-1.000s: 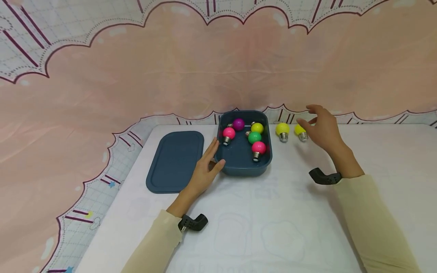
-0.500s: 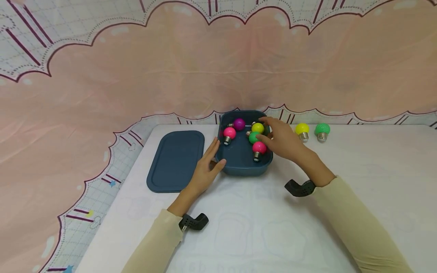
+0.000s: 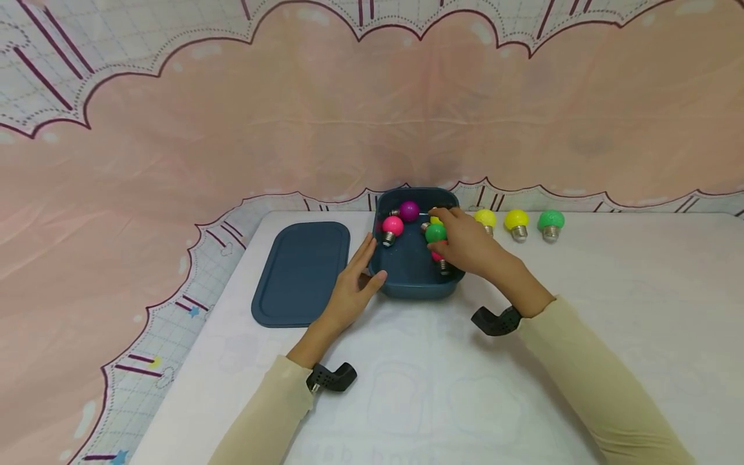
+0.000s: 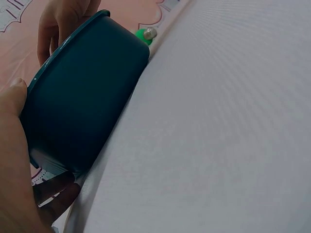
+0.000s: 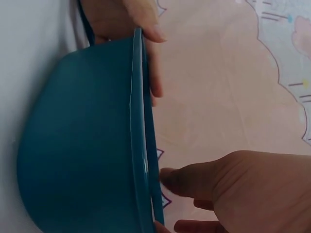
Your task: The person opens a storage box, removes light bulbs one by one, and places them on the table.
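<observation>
A dark blue box holds a purple bulb, a pink bulb, a green bulb, a second pink bulb and a yellow bulb, the last two partly covered by my right hand. My right hand reaches over the box's right rim, fingers and thumb on either side of the green bulb; I cannot tell whether they grip it. In the right wrist view its fingertips pass behind the rim. My left hand rests along the box's left side, fingers straight, thumb at the front corner.
A flat dark blue lid lies left of the box on the white table. Right of the box stand a yellow bulb, another yellow bulb and a green one in a row. A patterned cloth hangs behind.
My right hand has moved left from beside the row of bulbs and reached down into the box. The front pink bulb has shifted slightly right. My left hand has stayed against the box.
</observation>
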A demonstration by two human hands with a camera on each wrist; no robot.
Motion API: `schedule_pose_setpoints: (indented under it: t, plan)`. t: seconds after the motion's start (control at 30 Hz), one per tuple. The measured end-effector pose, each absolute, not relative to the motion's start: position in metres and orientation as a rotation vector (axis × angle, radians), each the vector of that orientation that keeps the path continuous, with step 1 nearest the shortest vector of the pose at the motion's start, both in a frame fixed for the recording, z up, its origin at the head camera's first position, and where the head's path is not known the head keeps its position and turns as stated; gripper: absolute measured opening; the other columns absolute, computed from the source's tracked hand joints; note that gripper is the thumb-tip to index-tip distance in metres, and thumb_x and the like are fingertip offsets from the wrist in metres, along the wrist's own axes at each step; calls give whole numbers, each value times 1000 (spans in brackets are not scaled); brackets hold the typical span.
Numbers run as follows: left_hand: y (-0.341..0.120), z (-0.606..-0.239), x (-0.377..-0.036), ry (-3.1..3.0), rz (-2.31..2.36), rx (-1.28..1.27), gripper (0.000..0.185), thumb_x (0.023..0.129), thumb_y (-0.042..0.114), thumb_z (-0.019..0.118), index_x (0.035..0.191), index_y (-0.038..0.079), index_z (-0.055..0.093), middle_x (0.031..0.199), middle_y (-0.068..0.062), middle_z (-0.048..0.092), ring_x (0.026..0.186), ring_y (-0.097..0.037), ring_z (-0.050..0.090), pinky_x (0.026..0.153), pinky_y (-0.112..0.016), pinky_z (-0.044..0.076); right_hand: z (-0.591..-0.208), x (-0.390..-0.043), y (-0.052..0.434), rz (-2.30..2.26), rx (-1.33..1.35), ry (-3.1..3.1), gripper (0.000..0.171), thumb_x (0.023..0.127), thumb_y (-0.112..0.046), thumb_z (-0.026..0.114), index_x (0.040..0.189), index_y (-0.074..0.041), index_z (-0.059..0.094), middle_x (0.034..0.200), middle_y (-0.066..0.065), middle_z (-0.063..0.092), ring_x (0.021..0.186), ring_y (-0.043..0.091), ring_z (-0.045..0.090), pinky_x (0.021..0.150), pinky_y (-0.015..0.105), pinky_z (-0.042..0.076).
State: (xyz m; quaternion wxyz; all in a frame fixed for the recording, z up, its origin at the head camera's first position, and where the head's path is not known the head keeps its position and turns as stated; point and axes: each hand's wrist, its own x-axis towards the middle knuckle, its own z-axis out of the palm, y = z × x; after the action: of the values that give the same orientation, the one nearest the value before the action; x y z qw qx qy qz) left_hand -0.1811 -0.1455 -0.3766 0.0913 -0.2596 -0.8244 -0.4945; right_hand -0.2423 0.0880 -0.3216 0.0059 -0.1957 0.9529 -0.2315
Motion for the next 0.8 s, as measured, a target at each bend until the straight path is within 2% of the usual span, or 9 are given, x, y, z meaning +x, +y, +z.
schedule_pose_setpoints:
  t: [0.27, 0.53, 0.8]
  plan:
    - [-145, -376, -181, -2445, -1469, -777, 59, 94, -2, 55, 146, -9, 27, 154, -23, 19, 77, -28, 54, 74, -40, 48, -324, -241, 88, -739, -657, 2970, 60, 87, -10, 70, 141, -5, 44, 136, 25, 44, 114, 40, 51, 81, 51, 51]
    - [-145, -375, -181, -2442, -1474, -773, 59, 94, -1, 55, 146, -9, 27, 155, -20, 19, 76, -27, 53, 74, -38, 48, -325, -241, 84, -662, -644, 2950, 57, 87, -8, 69, 139, -4, 47, 137, 25, 42, 114, 41, 50, 79, 50, 52]
    - [-146, -377, -181, -2428, -1477, -784, 58, 95, 0, 55, 145, -10, 27, 153, -25, 20, 77, -30, 54, 73, -40, 49, -330, -244, 81, -587, -668, 2923, 55, 84, -7, 73, 135, -6, 54, 137, 24, 45, 119, 41, 47, 86, 54, 48]
